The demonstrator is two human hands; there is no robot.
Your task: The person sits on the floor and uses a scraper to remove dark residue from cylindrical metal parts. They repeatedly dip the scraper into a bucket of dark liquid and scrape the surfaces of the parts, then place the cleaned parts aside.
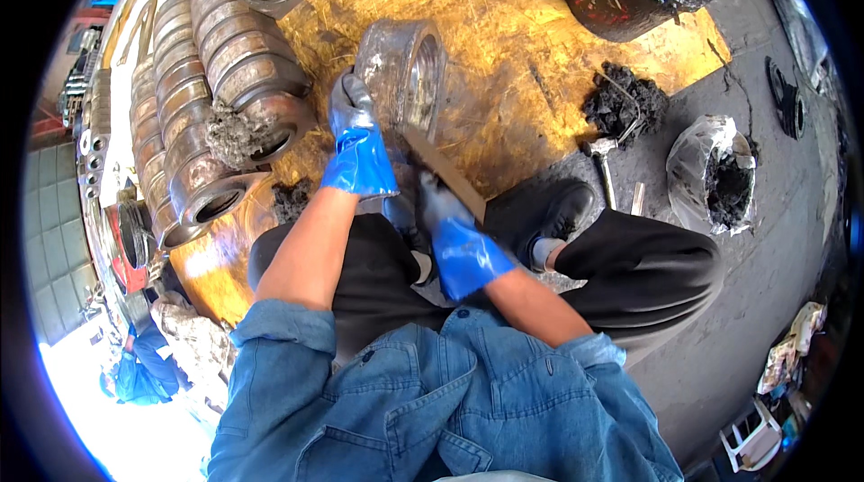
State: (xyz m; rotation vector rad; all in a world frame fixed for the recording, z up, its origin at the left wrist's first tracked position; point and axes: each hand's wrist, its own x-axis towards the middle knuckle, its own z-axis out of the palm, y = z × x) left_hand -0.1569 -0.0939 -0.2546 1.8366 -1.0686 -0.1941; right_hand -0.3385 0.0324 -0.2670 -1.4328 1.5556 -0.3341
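Several stacked rings (243,41): in rows at my left.
Left hand (353,113): gloved, half-curled against the metal ring (380,54); grip I can't tell.
Ring: ahead, on edge, bore facing right, axis crosswise.
Right hand (441,203): closed round a flat bar (454,178), slanting shoe-ward (569,210).
Bucket (621,5): label unreadable.

Bright, lower-L bg (76,396) blown out, glare on yellow flr (504,59), fisheye edges bent, blk corners
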